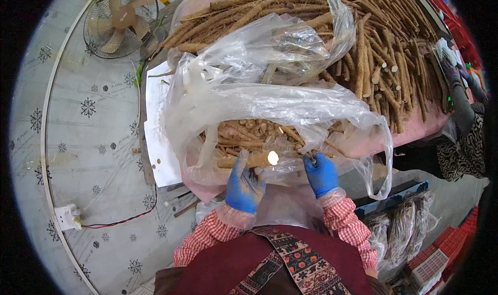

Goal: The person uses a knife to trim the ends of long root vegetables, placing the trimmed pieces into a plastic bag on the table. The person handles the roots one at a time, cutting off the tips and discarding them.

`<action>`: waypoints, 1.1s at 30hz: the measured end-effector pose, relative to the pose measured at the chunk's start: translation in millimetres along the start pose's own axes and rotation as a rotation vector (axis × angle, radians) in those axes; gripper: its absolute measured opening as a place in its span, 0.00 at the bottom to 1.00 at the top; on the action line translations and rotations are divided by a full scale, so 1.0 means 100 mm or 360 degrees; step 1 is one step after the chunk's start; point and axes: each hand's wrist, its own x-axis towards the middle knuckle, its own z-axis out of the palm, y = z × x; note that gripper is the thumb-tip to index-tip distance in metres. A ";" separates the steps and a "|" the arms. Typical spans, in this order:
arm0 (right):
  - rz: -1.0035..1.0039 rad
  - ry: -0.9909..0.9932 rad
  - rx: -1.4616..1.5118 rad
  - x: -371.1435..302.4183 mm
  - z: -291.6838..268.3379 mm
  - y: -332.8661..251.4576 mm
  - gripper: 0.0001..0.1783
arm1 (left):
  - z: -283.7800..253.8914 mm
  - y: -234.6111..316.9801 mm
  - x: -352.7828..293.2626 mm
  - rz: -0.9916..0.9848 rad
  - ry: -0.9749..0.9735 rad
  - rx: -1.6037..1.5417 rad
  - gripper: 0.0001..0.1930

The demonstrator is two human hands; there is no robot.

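A large clear plastic bag [244,98] lies open at the table's near edge, with several brown roots [244,131] inside its mouth. My left hand [246,190], in a blue glove, grips a thick root piece [231,161] whose white cut end faces right. One finger crosses the root; the other fingers are partly hidden. To the right, my right hand [322,175], also blue-gloved, is closed, its fingertips pinched together beside the bag's rim. A small dark bit shows at those fingertips, too small to name.
Long brown roots [280,4] and shorter cut pieces [384,77] cover the pink-sheeted table [436,126]. White paper [158,144] lies at its left edge, beside a fan [122,20]. A co-worker's gloved hand [452,72] is at the right. Bundled plastic [402,227] and red crates [441,248] stand lower right.
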 end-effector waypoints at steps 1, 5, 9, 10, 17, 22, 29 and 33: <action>0.0032 -0.0138 0.0105 -0.01 -0.08 -0.02 0.18 | -0.01 0.02 0.03 -0.0023 0.0030 0.0016 0.09; -0.0038 -0.0198 0.0644 -0.26 -0.33 -0.23 0.16 | -0.07 -0.04 0.10 -0.0063 -0.0006 0.0318 0.10; -0.0401 -0.0043 0.0841 -0.67 -0.52 -0.41 0.14 | -0.07 -0.21 0.07 -0.0224 -0.0156 0.0867 0.11; -0.0412 -0.0009 0.0799 -0.72 -0.57 -0.36 0.15 | -0.02 -0.28 0.04 -0.0273 -0.0205 0.1021 0.11; -0.0547 0.0673 0.0842 -0.93 -1.60 -0.13 0.20 | 0.30 -0.47 0.09 0.0028 -0.0691 0.1886 0.17; -0.0401 0.1350 0.1079 -0.34 -2.49 0.16 0.17 | 0.24 -0.42 0.31 -0.0269 -0.0329 0.1815 0.21; -0.0800 0.1588 -0.0235 1.13 -2.92 0.57 0.30 | 0.08 -0.50 0.33 0.0057 -0.0286 0.2007 0.15; -0.0818 0.1253 -0.0617 0.68 -2.45 0.10 0.20 | 0.34 -0.48 0.04 0.0148 -0.0175 0.2041 0.12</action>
